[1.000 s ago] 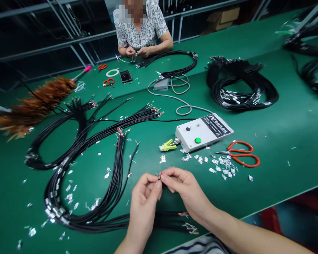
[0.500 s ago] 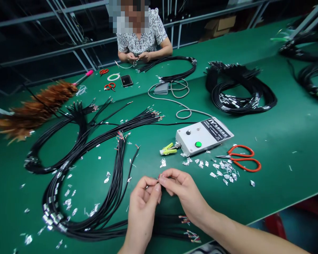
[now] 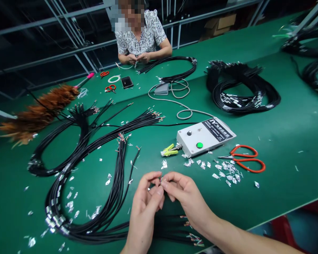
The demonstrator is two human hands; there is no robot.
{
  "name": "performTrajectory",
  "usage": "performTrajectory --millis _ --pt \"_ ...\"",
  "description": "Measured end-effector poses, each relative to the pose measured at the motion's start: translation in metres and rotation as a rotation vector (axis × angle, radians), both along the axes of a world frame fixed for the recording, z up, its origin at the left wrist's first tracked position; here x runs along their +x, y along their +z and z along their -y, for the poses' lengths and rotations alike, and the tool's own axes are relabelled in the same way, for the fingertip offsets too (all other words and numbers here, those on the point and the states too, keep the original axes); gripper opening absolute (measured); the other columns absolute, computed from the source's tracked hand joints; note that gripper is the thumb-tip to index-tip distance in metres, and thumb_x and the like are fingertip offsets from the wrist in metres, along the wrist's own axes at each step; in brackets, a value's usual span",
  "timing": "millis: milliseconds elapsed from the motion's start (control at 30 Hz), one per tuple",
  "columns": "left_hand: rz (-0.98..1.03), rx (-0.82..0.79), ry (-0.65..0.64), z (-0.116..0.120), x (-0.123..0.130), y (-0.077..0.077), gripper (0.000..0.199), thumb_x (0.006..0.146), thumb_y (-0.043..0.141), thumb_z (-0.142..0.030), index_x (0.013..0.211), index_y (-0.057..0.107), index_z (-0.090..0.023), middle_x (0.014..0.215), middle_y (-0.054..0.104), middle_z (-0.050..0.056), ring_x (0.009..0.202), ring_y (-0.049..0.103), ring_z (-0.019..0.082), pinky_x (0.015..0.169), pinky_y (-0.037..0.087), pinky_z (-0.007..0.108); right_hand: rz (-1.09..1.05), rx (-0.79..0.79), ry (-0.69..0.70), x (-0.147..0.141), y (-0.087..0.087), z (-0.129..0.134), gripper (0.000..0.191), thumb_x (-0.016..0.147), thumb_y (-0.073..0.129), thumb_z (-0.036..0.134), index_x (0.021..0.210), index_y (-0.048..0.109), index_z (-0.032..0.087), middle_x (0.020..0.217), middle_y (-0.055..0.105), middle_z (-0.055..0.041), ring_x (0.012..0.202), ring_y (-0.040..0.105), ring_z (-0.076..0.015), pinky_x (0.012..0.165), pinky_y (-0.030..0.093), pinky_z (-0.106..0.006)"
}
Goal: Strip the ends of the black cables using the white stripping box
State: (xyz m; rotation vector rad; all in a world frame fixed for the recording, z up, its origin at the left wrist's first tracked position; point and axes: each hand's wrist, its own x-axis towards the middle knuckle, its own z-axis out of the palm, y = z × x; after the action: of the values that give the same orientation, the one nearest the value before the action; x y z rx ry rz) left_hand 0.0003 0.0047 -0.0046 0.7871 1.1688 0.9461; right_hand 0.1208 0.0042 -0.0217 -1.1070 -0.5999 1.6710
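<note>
My left hand (image 3: 145,204) and my right hand (image 3: 181,188) meet fingertip to fingertip low in the middle of the head view. Both are closed in a pinch on the small end of a cable, where a bit of red wire (image 3: 160,180) shows between them. The rest of that cable is mostly hidden by my fingers. Under and left of my hands runs a looped bundle of black cables (image 3: 116,176), its stripped ends showing coloured wires. Beyond my fingertips, a yellow clip (image 3: 169,151) sits at the front of a light grey control box (image 3: 193,139) with a green button.
Orange-handled scissors (image 3: 250,170) lie right of the box beside foil scraps (image 3: 230,169). A coiled cable bundle (image 3: 243,106) is farther back. Left are a brown feather duster (image 3: 47,106) and more cables. Across the green table (image 3: 286,148), a person (image 3: 140,42) handles a thin piece.
My hands keep pinching the wire end, with small shifts of the fingers. The red wire shows slightly more. The whole view has shifted a little.
</note>
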Motion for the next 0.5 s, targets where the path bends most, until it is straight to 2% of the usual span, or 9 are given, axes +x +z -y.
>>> performTrajectory --millis 133,267,367,500 --pt "-0.040 0.043 -0.046 -0.005 0.005 0.001 0.037 0.074 0.077 -0.047 0.094 0.068 -0.017 0.066 0.057 -0.001 0.053 0.043 0.008 0.050 0.035 0.020 -0.001 0.011 0.008 0.003 0.001 -0.001 0.035 0.067 0.081 0.047 0.071 0.062 0.018 0.059 0.057 0.0036 0.049 0.043 -0.0088 0.051 0.031 -0.024" --pt "-0.012 0.053 0.072 -0.005 0.010 -0.003 0.034 0.072 0.079 -0.047 0.084 0.067 -0.017 0.056 0.052 -0.004 0.049 0.043 0.007 0.047 0.033 0.018 0.006 0.036 0.022 0.004 -0.001 -0.001 0.035 0.070 0.079 0.047 0.071 0.061 0.018 0.055 0.057 0.0040 0.050 0.047 -0.0097 0.052 0.033 -0.024" --pt "-0.007 0.041 0.143 -0.003 0.011 -0.005 0.037 0.071 0.080 -0.049 0.085 0.065 -0.018 0.058 0.053 -0.005 0.048 0.045 0.006 0.046 0.035 0.018 -0.032 0.065 0.057 0.004 -0.003 0.000 0.035 0.074 0.076 0.049 0.073 0.059 0.018 0.051 0.057 0.0039 0.050 0.052 -0.0112 0.054 0.035 -0.024" --pt "0.011 0.051 0.194 -0.002 0.013 -0.004 0.037 0.070 0.081 -0.048 0.080 0.063 -0.017 0.068 0.054 -0.005 0.050 0.043 0.004 0.049 0.037 0.018 0.019 0.037 0.013 0.003 -0.005 -0.001 0.035 0.069 0.079 0.047 0.074 0.063 0.017 0.055 0.059 0.0035 0.049 0.046 -0.0086 0.050 0.033 -0.023"
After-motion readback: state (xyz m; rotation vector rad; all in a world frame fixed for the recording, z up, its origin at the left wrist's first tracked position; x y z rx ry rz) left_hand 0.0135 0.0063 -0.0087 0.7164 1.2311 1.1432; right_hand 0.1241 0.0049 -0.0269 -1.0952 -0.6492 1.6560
